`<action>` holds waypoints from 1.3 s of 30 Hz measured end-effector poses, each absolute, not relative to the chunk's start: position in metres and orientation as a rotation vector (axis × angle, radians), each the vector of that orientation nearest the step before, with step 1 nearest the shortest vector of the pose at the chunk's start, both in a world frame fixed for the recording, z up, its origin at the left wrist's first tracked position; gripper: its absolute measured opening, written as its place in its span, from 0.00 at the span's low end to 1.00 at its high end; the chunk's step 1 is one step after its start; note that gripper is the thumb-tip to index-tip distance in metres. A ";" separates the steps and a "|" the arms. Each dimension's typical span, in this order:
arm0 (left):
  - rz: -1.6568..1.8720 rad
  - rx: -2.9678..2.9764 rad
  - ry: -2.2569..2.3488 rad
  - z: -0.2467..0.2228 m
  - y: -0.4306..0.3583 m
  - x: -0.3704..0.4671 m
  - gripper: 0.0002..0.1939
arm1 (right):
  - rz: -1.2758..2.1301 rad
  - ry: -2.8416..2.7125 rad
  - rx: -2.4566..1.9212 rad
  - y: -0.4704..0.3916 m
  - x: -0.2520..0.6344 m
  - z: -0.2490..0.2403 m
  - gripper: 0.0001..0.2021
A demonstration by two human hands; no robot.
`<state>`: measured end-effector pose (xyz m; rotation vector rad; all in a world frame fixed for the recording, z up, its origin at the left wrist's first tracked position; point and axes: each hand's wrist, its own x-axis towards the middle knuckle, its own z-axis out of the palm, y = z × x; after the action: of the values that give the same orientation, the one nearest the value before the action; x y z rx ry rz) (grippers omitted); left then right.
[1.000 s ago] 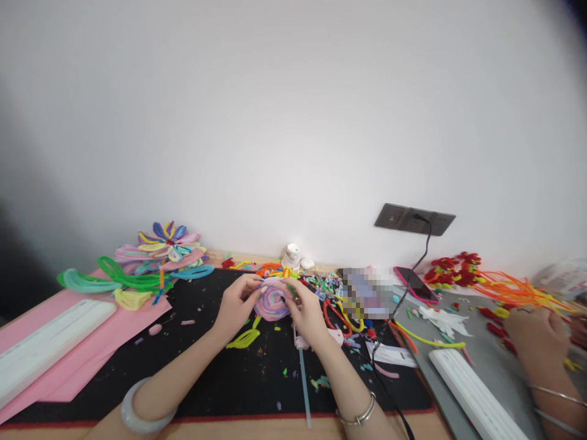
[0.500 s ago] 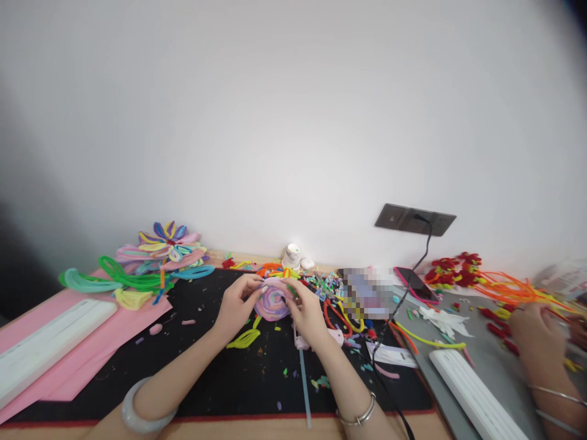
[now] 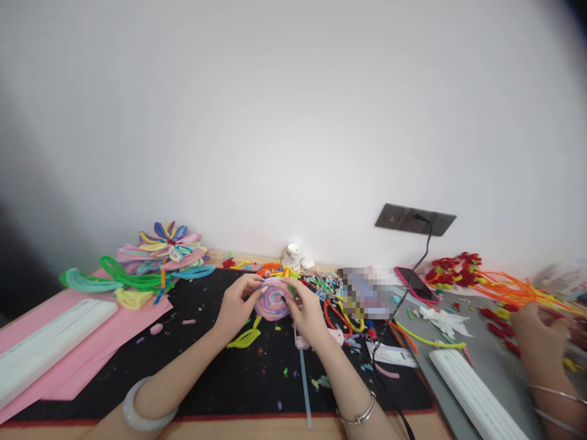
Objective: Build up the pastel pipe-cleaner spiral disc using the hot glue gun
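Observation:
Between my two hands is a flat pink and purple spiral coil of fuzzy pipe cleaner (image 3: 274,300), held just above the black mat (image 3: 192,379). My left hand (image 3: 239,300) pinches its left edge with thumb and fingers. On the opposite side my right hand (image 3: 306,305) grips the right rim, the thumb near the coil's middle. A pale pink glue gun (image 3: 301,340) lies partly under my right hand, a translucent glue stick (image 3: 305,391) sticking out toward me. Just below the coil lies a yellow-green looped pipe-cleaner leaf (image 3: 245,338).
Pipe-cleaner flowers (image 3: 169,244) and pink paper (image 3: 87,360) lie at the left with a white strip box (image 3: 50,333). Scraps (image 3: 328,284) litter the mat. A black cable (image 3: 403,293) crosses the right side near a phone (image 3: 416,285). Another person's hand (image 3: 539,336) works at far right.
My hands and the coil stay nearly still. At far right, the other person's hand has shifted slightly.

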<state>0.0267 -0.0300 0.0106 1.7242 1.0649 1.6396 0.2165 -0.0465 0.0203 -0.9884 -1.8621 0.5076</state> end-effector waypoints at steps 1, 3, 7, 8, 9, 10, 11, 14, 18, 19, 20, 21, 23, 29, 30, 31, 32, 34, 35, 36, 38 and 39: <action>1.641 1.724 1.063 0.011 -0.030 0.027 0.05 | 0.505 -1.863 -0.987 -0.046 0.217 0.020 0.23; 1.644 1.724 1.061 0.010 -0.030 0.027 0.05 | 0.505 -1.862 -0.990 -0.046 0.217 0.019 0.23; 1.647 1.727 1.060 0.009 -0.029 0.026 0.05 | 0.514 -1.858 -0.994 -0.046 0.216 0.020 0.24; 1.647 1.728 1.060 0.009 -0.029 0.026 0.05 | 0.517 -1.857 -0.991 -0.046 0.216 0.020 0.24; 1.646 1.730 1.058 0.009 -0.029 0.026 0.05 | 0.519 -1.857 -0.989 -0.046 0.216 0.020 0.24; 1.646 1.731 1.057 0.009 -0.029 0.026 0.05 | 0.521 -1.857 -0.989 -0.046 0.216 0.021 0.24; 1.646 1.733 1.056 0.009 -0.029 0.026 0.05 | 0.522 -1.857 -0.990 -0.047 0.216 0.021 0.24; 1.641 1.739 1.051 0.009 -0.029 0.026 0.04 | 0.521 -1.856 -0.995 -0.047 0.216 0.021 0.23; 1.639 1.745 1.050 0.009 -0.029 0.027 0.04 | 0.510 -1.854 -0.995 -0.047 0.216 0.021 0.24; 1.640 1.745 1.049 0.010 -0.029 0.027 0.04 | 0.511 -1.855 -0.996 -0.047 0.216 0.021 0.24; 1.641 1.746 1.048 0.010 -0.029 0.027 0.04 | 0.512 -1.856 -0.998 -0.047 0.216 0.022 0.23; 1.642 1.746 1.046 0.010 -0.029 0.027 0.04 | 0.515 -1.856 -1.000 -0.047 0.216 0.022 0.23; 1.646 1.746 1.044 0.010 -0.029 0.027 0.05 | 0.518 -1.857 -1.004 -0.047 0.216 0.022 0.23; 1.650 1.743 1.050 0.011 -0.030 0.027 0.05 | 0.509 -1.862 -1.004 -0.047 0.216 0.022 0.23; 1.649 1.743 1.053 0.011 -0.030 0.027 0.05 | 0.509 -1.862 -1.001 -0.047 0.216 0.022 0.23; 1.648 1.743 1.055 0.011 -0.030 0.027 0.05 | 0.509 -1.862 -0.998 -0.047 0.216 0.021 0.23; 1.647 1.743 1.056 0.011 -0.030 0.027 0.06 | 0.508 -1.862 -0.996 -0.047 0.216 0.021 0.23; 1.647 1.742 1.059 0.011 -0.030 0.027 0.06 | 0.509 -1.862 -0.992 -0.047 0.217 0.021 0.23; 1.646 1.743 1.060 0.011 -0.031 0.027 0.06 | 0.509 -1.861 -0.992 -0.047 0.217 0.021 0.23; 1.645 1.744 1.061 0.011 -0.031 0.027 0.06 | 0.509 -1.861 -0.992 -0.047 0.217 0.021 0.24; 1.643 1.744 1.062 0.011 -0.031 0.026 0.06 | 0.510 -1.861 -0.991 -0.047 0.217 0.021 0.24; 1.642 1.744 1.063 0.012 -0.031 0.026 0.06 | 0.509 -1.860 -0.990 -0.047 0.216 0.021 0.23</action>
<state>0.0263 -0.0308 0.0117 1.7437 1.0629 1.6424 0.2165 -0.0466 0.0213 -0.9897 -1.8599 0.5094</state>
